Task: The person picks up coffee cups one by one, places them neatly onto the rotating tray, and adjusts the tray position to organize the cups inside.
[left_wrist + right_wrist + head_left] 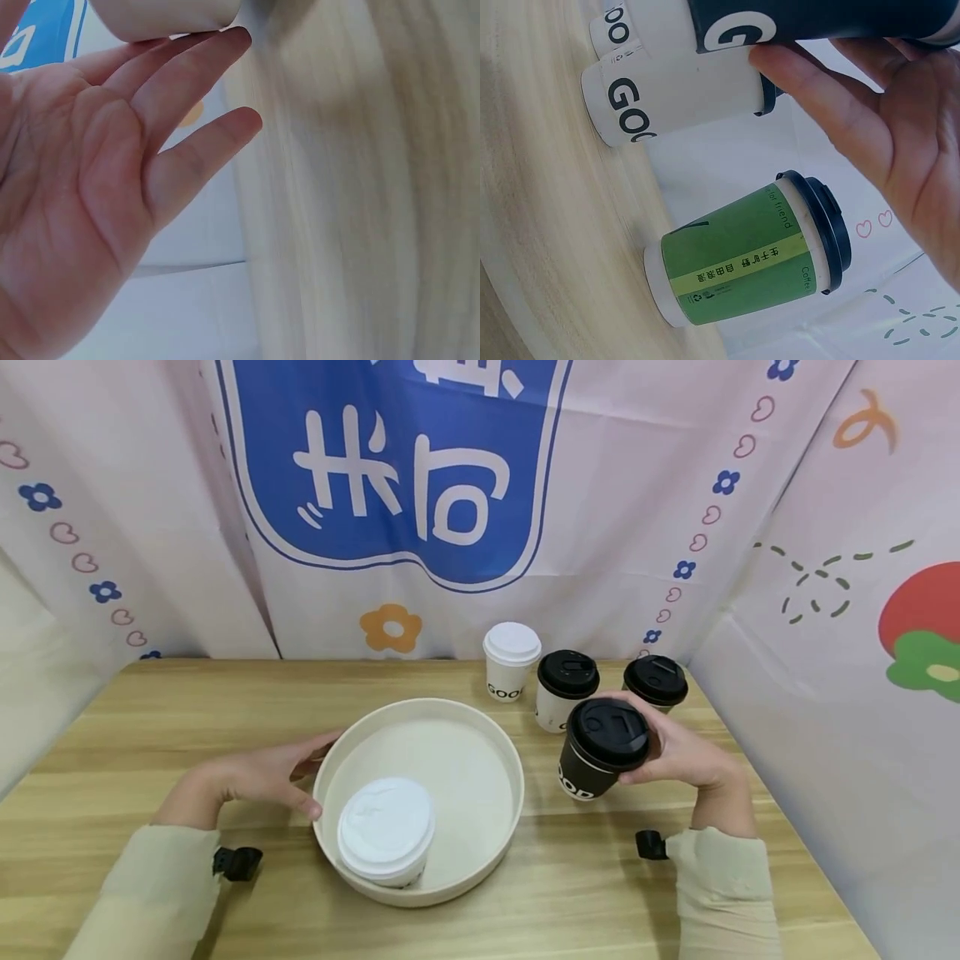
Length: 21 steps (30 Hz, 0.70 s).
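Observation:
My right hand (688,753) grips a black paper coffee cup (587,770) with a black lid, slightly tilted to the left. In the right wrist view the thumb lies along the side of this black cup (817,19), held above the table. At the left, my left hand (258,777) has its thumb and fingers spread at the rim of a round cream tray (468,777). The left wrist view shows the fingers extended against the tray's outer wall (165,15). Inside the tray, at its near left, stands a white-lidded cup (386,831).
Behind the tray stand a small white-lidded cup (512,660) and a white cup with a black lid (558,693). A green cup (739,255) with a black lid stands at the back right. Printed curtains (630,485) border the wooden table (247,693) at the back and right.

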Each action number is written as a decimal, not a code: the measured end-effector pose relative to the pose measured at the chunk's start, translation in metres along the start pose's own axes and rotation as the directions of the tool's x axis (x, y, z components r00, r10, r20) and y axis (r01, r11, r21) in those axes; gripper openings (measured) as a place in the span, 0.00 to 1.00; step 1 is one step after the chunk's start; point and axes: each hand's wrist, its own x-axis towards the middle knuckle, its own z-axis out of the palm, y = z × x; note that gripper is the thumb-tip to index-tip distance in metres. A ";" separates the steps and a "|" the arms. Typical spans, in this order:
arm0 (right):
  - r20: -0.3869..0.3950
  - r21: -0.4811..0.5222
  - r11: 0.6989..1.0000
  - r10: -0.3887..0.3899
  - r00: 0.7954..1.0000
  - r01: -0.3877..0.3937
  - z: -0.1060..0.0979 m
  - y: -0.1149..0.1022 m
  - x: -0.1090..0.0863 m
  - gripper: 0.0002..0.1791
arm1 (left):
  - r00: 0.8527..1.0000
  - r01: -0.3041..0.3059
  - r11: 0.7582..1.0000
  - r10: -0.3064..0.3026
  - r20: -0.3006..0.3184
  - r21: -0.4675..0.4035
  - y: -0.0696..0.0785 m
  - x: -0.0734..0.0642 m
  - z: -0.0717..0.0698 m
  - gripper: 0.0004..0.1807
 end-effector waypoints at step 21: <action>0.010 0.005 1.000 -0.011 1.000 0.011 0.001 -0.001 0.002 0.51 | 0.997 -0.078 0.997 0.079 -0.014 0.016 0.002 -0.006 -0.002 0.53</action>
